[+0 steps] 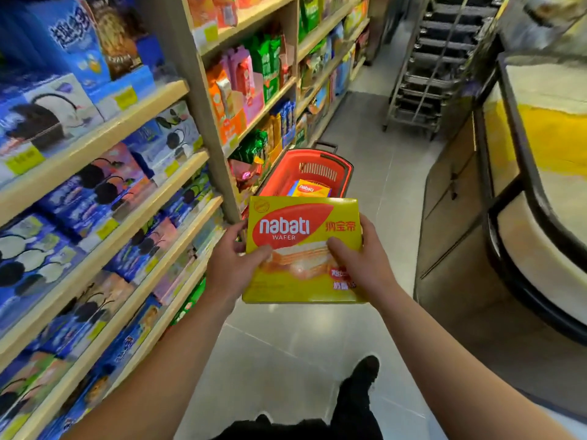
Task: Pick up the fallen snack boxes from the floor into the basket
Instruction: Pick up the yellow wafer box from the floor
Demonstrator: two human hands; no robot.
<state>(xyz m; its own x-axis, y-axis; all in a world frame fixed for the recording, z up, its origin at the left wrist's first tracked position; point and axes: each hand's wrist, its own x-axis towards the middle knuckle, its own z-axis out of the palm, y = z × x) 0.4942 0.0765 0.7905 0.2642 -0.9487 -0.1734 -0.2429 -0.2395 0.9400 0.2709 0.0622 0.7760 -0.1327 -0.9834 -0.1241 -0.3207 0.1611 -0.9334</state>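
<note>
Fingers of the left hand [236,265] and right hand [359,265] curl round the side edges of a flat yellow cardboard wafer box [303,249], held above the grey tiled floor [286,344]. Beyond it stands a red plastic basket [279,179] holding another yellow box [309,188], beside the wooden shelf unit [203,100].

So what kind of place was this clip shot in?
Most likely a supermarket snack aisle: price-tagged shelves packed with biscuit boxes, a red shopping basket on the floor, and a yellow wafer box held in both hands.

bright even light; edges blurred, fisheye-warped.
</note>
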